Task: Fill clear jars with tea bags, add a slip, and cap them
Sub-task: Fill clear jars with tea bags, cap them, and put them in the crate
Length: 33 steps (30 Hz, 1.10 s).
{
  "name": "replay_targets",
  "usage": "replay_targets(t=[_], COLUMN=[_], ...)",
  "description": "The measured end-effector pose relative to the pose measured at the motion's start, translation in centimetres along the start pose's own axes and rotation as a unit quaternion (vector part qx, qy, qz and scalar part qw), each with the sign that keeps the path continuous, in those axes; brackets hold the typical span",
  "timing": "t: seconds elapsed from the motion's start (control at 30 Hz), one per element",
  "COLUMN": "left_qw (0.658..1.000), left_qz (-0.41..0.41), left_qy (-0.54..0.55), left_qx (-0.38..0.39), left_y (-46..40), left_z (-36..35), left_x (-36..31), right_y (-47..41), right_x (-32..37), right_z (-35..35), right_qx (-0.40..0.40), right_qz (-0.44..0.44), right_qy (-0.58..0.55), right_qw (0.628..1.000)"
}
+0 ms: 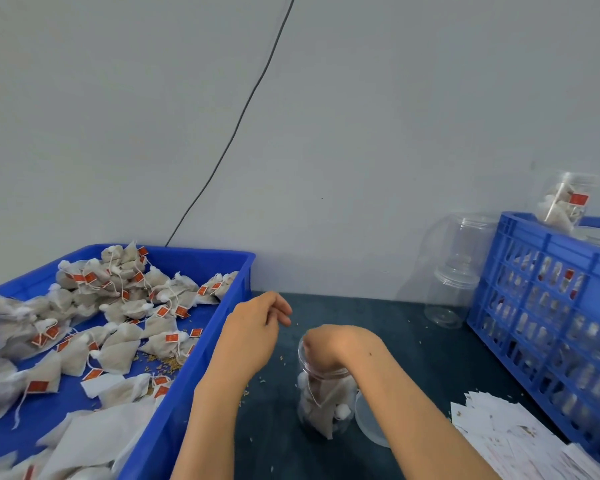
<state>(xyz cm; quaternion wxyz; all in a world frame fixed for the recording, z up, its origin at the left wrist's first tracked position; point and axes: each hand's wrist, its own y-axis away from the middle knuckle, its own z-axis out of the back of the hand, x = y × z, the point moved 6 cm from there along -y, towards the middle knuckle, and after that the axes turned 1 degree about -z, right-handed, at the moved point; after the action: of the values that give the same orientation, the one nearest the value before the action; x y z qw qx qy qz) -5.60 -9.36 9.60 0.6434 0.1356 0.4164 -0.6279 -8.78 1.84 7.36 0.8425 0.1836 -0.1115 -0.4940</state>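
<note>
On dark table, one open jar (323, 403), right grip (321, 344) inside, closure unclear, left grip (257, 327) relaxed, two blue crates (194, 261).

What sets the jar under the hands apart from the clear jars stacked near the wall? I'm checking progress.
The jar under the hands holds tea bags, and the right hand reaches into its open mouth. The stacked jars hold nothing and nobody touches them. The first stands alone mid-table; the others are stacked beside the blue crate. Both are clear plastic.
</note>
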Motion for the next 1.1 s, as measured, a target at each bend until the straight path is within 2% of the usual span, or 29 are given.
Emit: replay_targets(t=[0.13,0.27,0.33,0.43,0.53,0.6,0.73,0.8,0.97,1.1], left_qw=[0.998,0.991,0.986,0.978,0.971,0.966,0.969,0.971,0.979,0.981], left_qz=[0.054,0.082,0.101,0.122,0.12,0.129,0.134,0.137,0.151,0.145], left_qy=[-0.024,-0.09,-0.114,-0.138,-0.162,-0.176,-0.18,-0.169,-0.127,-0.122], left_qx=[0.007,0.054,0.07,0.099,0.128,0.135,0.105,0.097,0.06,0.038], left_y=[1.6,4.1,5.9,8.7,10.9,12.1,13.5,13.8,13.8,13.8], left_z=[-1.0,-1.4,-1.3,-1.3,-1.7,-1.7,-1.5,-1.5,-1.3,-1.2], left_x=[1.6,3.3,4.5,6.3,7.5,8.3,8.9,8.9,8.9,8.7], right_y=[0.3,2.4,4.1,6.7,8.4,8.2,5.8,4.6,2.8,2.2], right_x=[-0.6,-1.6,-1.6,-0.8,0.6,2.2,5.1,5.6,6.1,6.3], right_z=[0.9,2.1,2.4,1.7,-0.5,-2.7,-8.0,-10.1,-12.9,-13.3], right_qx=[-0.016,-0.128,-0.21,-0.332,-0.393,-0.368,-0.251,-0.217,-0.202,-0.2], right_qz=[-0.003,0.029,0.057,0.102,0.145,0.165,0.163,0.14,0.089,0.081], right_qy=[-0.028,-0.123,-0.195,-0.276,-0.334,-0.353,-0.356,-0.357,-0.4,-0.401], right_qw=[0.999,0.984,0.956,0.896,0.845,0.844,0.885,0.898,0.889,0.89])
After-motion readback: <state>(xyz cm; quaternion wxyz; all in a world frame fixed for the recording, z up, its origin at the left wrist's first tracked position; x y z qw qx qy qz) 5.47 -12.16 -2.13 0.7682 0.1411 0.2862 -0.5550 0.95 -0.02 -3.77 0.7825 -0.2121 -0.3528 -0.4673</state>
